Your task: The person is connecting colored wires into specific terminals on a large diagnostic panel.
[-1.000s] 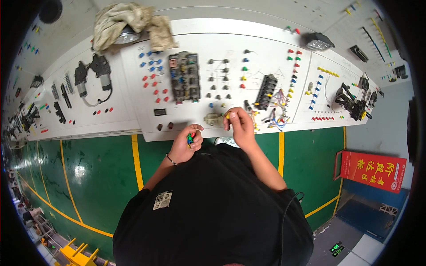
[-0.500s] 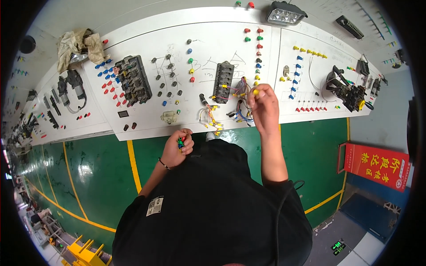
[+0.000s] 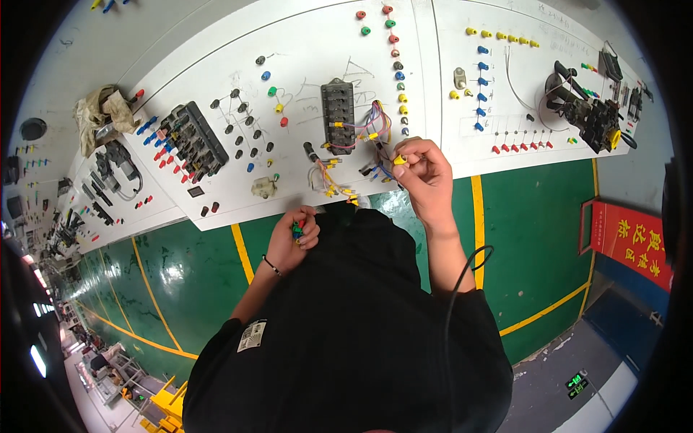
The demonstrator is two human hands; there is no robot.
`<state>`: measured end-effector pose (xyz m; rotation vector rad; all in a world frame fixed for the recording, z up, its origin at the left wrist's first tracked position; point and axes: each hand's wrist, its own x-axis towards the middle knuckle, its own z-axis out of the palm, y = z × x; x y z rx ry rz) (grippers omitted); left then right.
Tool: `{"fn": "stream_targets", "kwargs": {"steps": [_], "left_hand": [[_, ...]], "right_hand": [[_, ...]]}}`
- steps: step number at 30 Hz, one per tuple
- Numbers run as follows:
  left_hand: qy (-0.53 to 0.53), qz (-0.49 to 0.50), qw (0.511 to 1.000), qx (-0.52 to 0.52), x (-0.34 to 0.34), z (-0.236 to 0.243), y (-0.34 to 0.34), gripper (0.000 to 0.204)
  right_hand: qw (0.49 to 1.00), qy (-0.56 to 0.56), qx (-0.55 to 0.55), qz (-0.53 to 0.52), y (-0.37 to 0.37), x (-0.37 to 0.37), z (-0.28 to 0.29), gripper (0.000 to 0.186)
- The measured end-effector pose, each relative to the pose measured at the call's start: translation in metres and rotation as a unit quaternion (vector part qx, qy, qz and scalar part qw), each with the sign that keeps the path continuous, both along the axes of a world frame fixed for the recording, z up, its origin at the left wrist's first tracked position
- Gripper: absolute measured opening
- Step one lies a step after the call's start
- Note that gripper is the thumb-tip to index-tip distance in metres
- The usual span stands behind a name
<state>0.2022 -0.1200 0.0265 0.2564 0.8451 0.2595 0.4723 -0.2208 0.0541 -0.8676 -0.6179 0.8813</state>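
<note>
My right hand (image 3: pixel 427 180) is raised in front of the white panel (image 3: pixel 289 198), thumb and fingertips pinching a small yellow plastic binding-post cap (image 3: pixel 400 160). Just beyond it runs a column of coloured posts (image 3: pixel 403 99) and a bundle of thin wires (image 3: pixel 377 119). Those wires lead to a black fuse box (image 3: pixel 337 115). Lower left, my left hand (image 3: pixel 294 234) is closed near the panel's front edge around several small caps (image 3: pixel 297 229), with green, red and blue showing. The fingers partly cover them.
Loose wires with yellow ends (image 3: pixel 333 184) hang by the front edge. To the left are another fuse box (image 3: pixel 193 141) and a crumpled cloth (image 3: pixel 101 115). A black switch assembly (image 3: pixel 592 115) is mounted at the right. A dark cable (image 3: pixel 451 325) crosses my right sleeve.
The view has shifted, bringing the panel's right part closer. My right hand has come down slightly and turned, still pinching the yellow cap. My left hand stays closed on the caps.
</note>
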Motion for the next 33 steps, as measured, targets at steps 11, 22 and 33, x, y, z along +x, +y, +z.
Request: {"fn": "stream_targets", "kwargs": {"steps": [11, 22, 33], "left_hand": [[-0.130, 0.065, 0.989, -0.005, 0.028, 0.019, 0.008, 0.039], [-0.076, 0.079, 0.993, -0.052, 0.024, 0.005, 0.008, 0.027], [-0.120, 0.044, 0.990, -0.055, 0.022, -0.009, 0.010, 0.027]], "right_hand": [[0.943, -0.324, -0.072, 0.039, 0.013, -0.058, 0.005, 0.028], [0.843, -0.532, 0.007, 0.073, 0.038, -0.086, 0.008, 0.029], [0.826, -0.544, -0.104, 0.102, 0.038, -0.077, 0.000, 0.027]]}}
